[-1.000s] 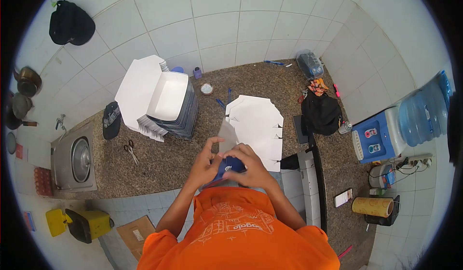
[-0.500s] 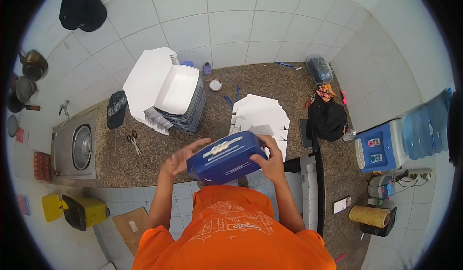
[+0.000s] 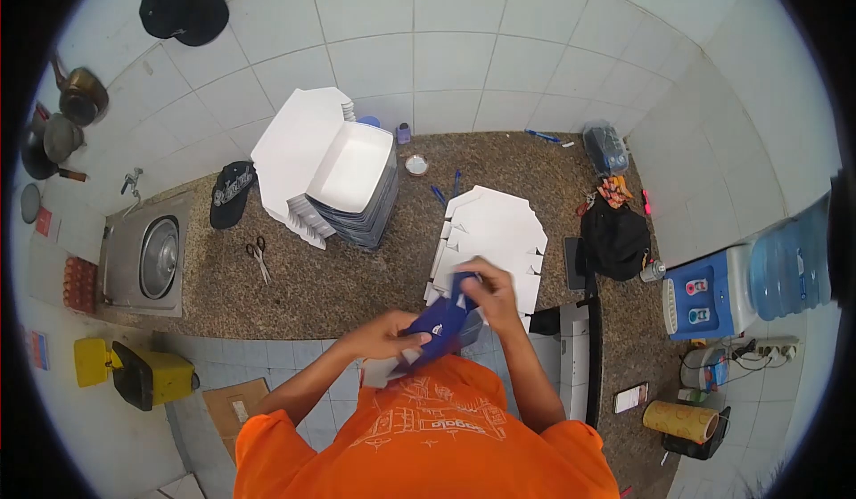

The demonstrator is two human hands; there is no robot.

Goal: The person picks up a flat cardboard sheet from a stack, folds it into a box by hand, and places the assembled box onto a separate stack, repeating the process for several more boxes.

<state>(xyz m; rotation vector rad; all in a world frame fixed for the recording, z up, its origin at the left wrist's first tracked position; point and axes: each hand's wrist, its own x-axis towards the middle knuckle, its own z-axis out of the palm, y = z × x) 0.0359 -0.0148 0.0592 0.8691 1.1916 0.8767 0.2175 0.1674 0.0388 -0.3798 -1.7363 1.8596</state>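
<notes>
A blue carton piece (image 3: 439,328), tilted and blurred by motion, is held between my two hands in front of the orange shirt. My left hand (image 3: 385,336) grips its lower left part, with the thumb on the blue face. At its upper right end, my right hand (image 3: 489,292) is closed on the edge. Just beyond lies a pile of flat white cardboard blanks (image 3: 499,227) with notched sides. Further left, a stack of formed trays (image 3: 354,169), white inside and dark blue outside, leans beside another pile of white blanks (image 3: 294,156).
Scissors (image 3: 259,258) and a dark cap (image 3: 233,194) lie on the granite counter (image 3: 312,298), left. A metal sink (image 3: 160,256) is at the far left. A black bag (image 3: 615,239), a phone (image 3: 630,398) and a water dispenser (image 3: 709,294) are on the right.
The blue carton has turned from broad and nearly level to a narrow, steep slant. My left hand has come in from the side and now grips it. The view has shifted slightly.
</notes>
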